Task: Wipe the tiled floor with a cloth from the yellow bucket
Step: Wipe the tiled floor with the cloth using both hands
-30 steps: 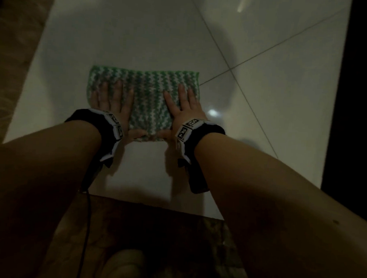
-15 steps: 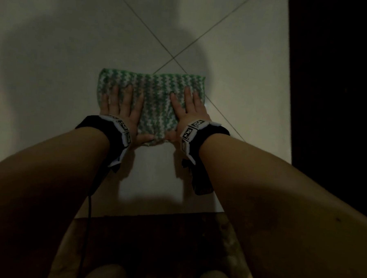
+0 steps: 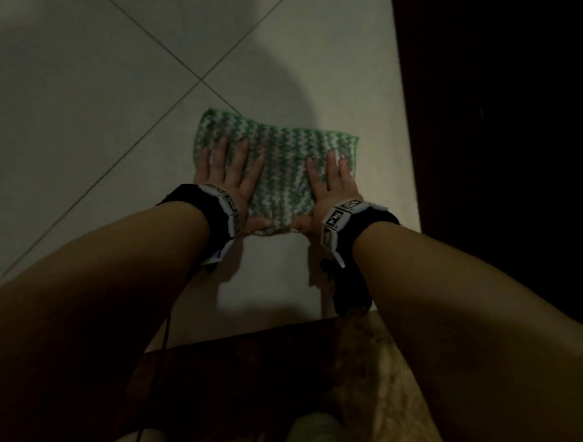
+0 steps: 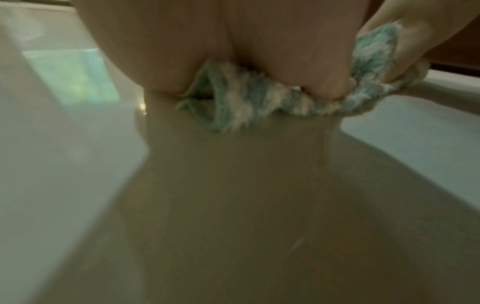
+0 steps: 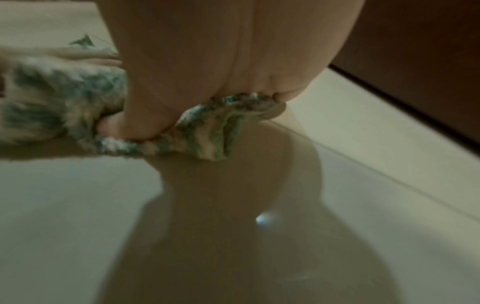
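A green-and-white knitted cloth (image 3: 279, 173) lies spread on the pale tiled floor (image 3: 86, 108). My left hand (image 3: 228, 180) presses flat on its left half, fingers straight and spread. On the right half my right hand (image 3: 332, 185) presses the same way. Both thumbs lie along the cloth's near edge. In the left wrist view the cloth (image 4: 244, 102) bunches under my left palm (image 4: 182, 41). The right wrist view shows the cloth (image 5: 207, 127) squeezed under my right palm (image 5: 221, 51). No yellow bucket is in view.
A dark wooden panel (image 3: 506, 164) runs close along the cloth's right side. A brown marbled strip (image 3: 275, 372) borders the tiles near my feet, with a shoe (image 3: 316, 435) on it. A thin cable (image 3: 166, 332) hangs from my left wrist. Tile joints cross left of the cloth.
Both hands have slid the cloth to the right over the tiles, past the tile joint crossing and up near the dark panel. Their flat press on the cloth is unchanged.
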